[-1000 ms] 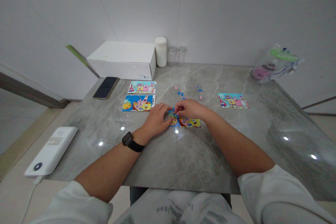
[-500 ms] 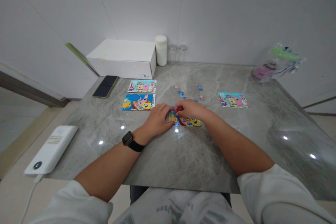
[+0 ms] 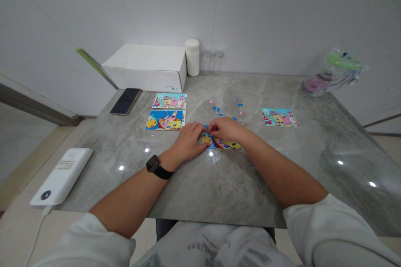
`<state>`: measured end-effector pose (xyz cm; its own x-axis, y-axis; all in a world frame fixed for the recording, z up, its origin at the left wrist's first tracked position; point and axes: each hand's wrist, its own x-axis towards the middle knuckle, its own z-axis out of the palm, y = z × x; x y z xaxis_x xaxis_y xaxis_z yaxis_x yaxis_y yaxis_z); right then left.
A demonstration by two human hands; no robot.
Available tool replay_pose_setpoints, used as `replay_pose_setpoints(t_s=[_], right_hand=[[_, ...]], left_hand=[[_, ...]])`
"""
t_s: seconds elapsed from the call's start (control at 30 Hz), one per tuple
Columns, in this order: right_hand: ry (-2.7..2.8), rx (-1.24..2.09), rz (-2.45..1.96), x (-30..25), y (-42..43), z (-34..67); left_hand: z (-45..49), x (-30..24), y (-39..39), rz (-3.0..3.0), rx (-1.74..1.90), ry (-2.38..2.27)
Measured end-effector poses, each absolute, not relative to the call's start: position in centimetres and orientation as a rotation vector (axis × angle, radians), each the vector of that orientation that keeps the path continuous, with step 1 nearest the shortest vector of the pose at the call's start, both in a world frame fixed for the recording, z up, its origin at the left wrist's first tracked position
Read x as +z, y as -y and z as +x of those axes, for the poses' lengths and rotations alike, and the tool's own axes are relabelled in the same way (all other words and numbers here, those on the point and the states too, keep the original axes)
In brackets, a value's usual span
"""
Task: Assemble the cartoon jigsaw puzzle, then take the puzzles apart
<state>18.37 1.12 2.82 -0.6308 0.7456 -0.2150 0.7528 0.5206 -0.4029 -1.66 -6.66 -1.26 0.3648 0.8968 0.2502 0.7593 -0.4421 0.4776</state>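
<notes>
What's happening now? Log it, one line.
left hand: around left end of colourful rectangular jigsaw; right hand: pinched over it, contents hidden; beyond: small blue and pink jigsaw pieces

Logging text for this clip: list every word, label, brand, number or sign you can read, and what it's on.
No text is legible.
White box: small front print, too small.
White power bank: printed lines and button symbol, too blurred.
Blue picture card at left: barcode; any digits too small.
Bagged pink item: dark marking, unclear.
Shirt: grey print, unclear.
Jigsaw puzzle: no readable lettering.
</notes>
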Motion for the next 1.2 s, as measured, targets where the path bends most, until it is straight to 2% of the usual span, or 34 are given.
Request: replay_pose_setpoints(t_s=[0.73,1.2], right_hand=[[-2.746,-0.634,1.301,2.9,-0.9,18.2],[-2.703,-0.619,1.591,4.7,-2.3,20.3]], left_hand=[[-1.7,-1.2,6.8,2.395,0.641,-1.482],[-1.8,-1.1,6.9,2.362,0.665,-1.463]])
